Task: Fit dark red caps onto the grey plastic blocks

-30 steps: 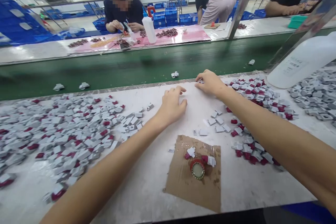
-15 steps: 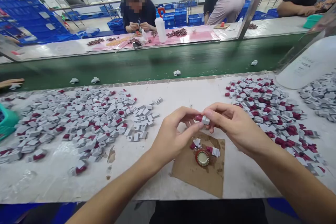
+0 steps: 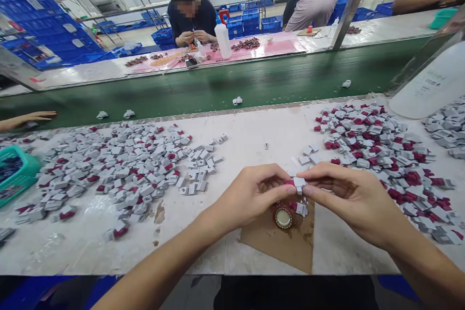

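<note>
My left hand and my right hand meet above a brown cardboard square. Between their fingertips is a small grey-and-maroon plastic piece. The left thumb and fingers pinch its maroon end, while the right fingertips close on the grey side. Just below, an upturned bottle cap lies on the cardboard, with another grey-and-maroon piece beside it. Parts of the cardboard are hidden behind my hands.
Loose grey and maroon pieces spread on the left, with another heap at right. A teal basket stands far left, a white bottle far right. A green conveyor carries several pieces. A co-worker's hand reaches in at left.
Both hands have come slightly nearer to me and rightward, and the held piece now shows a broad grey face. At left, the co-worker's hand extends farther into view.
</note>
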`<action>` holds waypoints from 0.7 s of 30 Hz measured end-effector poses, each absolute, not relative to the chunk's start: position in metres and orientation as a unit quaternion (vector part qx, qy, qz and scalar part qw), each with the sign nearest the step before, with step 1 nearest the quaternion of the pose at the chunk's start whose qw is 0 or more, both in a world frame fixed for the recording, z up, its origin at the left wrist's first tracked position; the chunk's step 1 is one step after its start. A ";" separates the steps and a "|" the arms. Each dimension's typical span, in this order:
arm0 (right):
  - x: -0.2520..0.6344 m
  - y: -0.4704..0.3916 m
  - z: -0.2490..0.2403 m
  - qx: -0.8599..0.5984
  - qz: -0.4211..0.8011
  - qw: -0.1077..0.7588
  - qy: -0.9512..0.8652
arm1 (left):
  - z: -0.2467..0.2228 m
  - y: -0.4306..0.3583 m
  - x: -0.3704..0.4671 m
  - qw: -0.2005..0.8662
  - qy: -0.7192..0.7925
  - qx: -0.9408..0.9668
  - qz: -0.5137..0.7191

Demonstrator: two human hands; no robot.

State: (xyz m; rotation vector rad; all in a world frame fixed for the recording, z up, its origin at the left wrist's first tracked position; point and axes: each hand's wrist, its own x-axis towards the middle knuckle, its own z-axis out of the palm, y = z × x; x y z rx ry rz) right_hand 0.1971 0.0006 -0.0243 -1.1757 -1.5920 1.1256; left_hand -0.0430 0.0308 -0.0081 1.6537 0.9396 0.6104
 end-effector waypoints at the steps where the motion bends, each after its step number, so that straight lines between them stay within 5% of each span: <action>1: 0.198 -0.002 -0.026 -0.481 0.432 0.420 -0.637 | -0.006 0.034 -0.046 0.528 0.400 0.711 0.237; 3: 0.199 -0.010 -0.030 -0.512 0.397 0.427 -0.631 | -0.004 0.047 -0.056 0.441 0.447 0.745 0.226; 7: 0.203 -0.031 -0.038 -0.568 0.388 0.447 -0.573 | -0.011 0.090 -0.093 0.083 0.641 0.730 0.223; 9: 0.204 -0.039 -0.040 -0.563 0.383 0.450 -0.578 | -0.019 0.111 -0.109 0.011 0.691 0.699 0.183; 17: 0.191 -0.054 -0.042 -0.530 0.378 0.467 -0.599 | -0.028 0.101 -0.099 0.107 0.640 0.733 0.203; 21: 0.188 -0.060 -0.044 -0.525 0.367 0.452 -0.621 | -0.025 0.062 -0.083 0.326 0.569 0.704 0.272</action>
